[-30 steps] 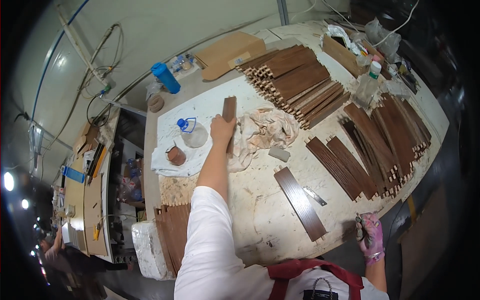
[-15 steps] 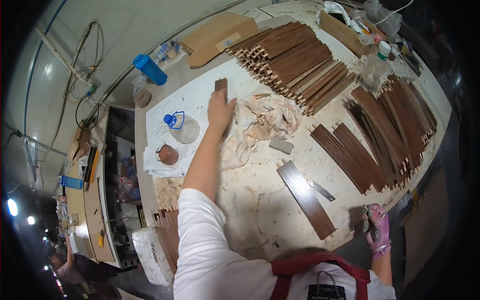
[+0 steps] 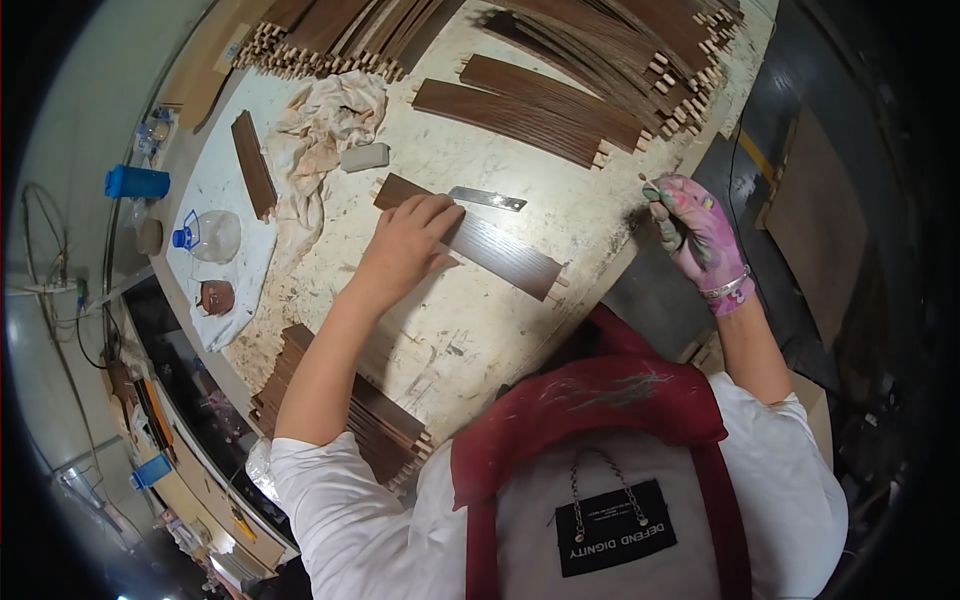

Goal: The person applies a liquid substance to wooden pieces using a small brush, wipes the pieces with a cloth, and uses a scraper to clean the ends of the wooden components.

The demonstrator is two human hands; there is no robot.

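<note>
A dark brown wooden slat [image 3: 505,258] with pale dowel pegs in its ends lies across the worktable. My bare left hand [image 3: 405,240] is closed over its left part, fingers on top and thumb by the near edge. Just beyond the slat rests a flat metal blade [image 3: 488,198]. My right hand [image 3: 697,228], in a stained pink glove, is raised by the table's right edge. Its fingers are pinched together; a small thing seems to show at the tips, too small to name. A grey block [image 3: 365,157] sits beside a crumpled cloth [image 3: 330,115].
Slats are piled at the back left [image 3: 330,40] and the back right [image 3: 640,50], with more slats [image 3: 370,425] at the near left. Another slat [image 3: 254,165] lies on white sheeting near a clear jug [image 3: 215,237], a brown cup [image 3: 216,297] and a blue bottle [image 3: 138,182].
My left hand has let go of the slat at the far left and come back to the one in front of me. The right hand has risen. The view has turned and shifted.
</note>
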